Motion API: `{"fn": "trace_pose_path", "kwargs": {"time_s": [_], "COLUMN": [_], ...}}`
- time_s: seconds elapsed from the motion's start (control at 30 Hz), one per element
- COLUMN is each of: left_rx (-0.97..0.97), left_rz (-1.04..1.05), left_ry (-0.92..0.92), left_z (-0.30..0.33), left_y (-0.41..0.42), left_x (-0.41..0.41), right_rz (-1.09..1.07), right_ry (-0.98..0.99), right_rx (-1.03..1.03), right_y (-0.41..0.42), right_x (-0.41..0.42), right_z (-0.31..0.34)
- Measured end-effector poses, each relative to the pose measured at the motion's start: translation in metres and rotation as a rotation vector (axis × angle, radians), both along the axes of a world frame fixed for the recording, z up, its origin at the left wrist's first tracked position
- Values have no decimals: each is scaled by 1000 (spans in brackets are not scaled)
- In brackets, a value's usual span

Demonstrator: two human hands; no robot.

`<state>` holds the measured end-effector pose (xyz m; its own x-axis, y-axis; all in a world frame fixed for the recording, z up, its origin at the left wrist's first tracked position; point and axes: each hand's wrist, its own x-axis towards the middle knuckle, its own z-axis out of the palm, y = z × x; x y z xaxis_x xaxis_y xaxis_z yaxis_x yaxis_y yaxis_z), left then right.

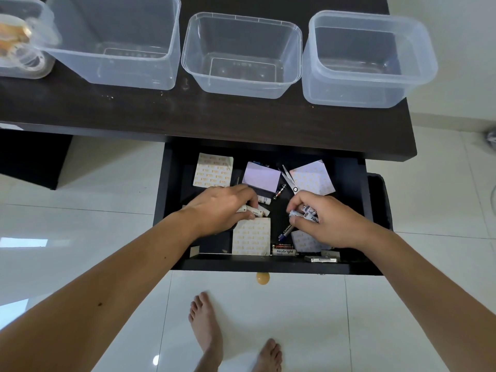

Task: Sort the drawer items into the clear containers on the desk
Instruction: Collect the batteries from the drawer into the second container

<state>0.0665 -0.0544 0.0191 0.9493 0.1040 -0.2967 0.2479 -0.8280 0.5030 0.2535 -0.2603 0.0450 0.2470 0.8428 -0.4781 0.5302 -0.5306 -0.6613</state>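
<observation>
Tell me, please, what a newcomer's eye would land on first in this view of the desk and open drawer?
Two bare hands reach into the open drawer: the left hand grips white batteries, the right hand holds a bunch of batteries too. Above them, three clear containers stand in a row on the dark desk, all seemingly empty. Scissors lie among patterned cards at the drawer's back.

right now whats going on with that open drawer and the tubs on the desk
A person is reaching into the open drawer with both hands. The left hand grips white batteries, and the right hand holds a few more. Sticker sheets, scissors and loose batteries lie in the drawer. Three clear tubs on the desk hold nothing yet, so sorting has barely begun.
</observation>
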Motion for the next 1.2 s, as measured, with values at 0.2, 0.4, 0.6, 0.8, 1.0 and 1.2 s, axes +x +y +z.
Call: {"fn": "trace_pose_path", "kwargs": {"time_s": [0.2, 0.4, 0.6, 0.8, 1.0, 1.2], "left_rx": [-21, -90, -105, -35, 49, 57], "left_rz": [66, 112, 17, 16, 21, 26], "left_ry": [-47, -25, -130, -136, -186, -290], "left_z": [2, 1, -3, -10, -8, -10], "left_y": [-2, -3, 3, 2, -1, -1], "left_x": [1, 1, -4, -5, 0, -1], "right_rz": [29, 255, 381, 155, 2, -46], "right_ry": [-112, -288, -385, -216, -64, -39], "right_rx": [-32, -123, -124, -68, 11, 74], "right_y": [5, 10, 14, 3, -2, -5], "right_x": [1, -4, -10, -12, -13, -17], "right_z": [-5, -4, -3, -1, 3, 6]}}
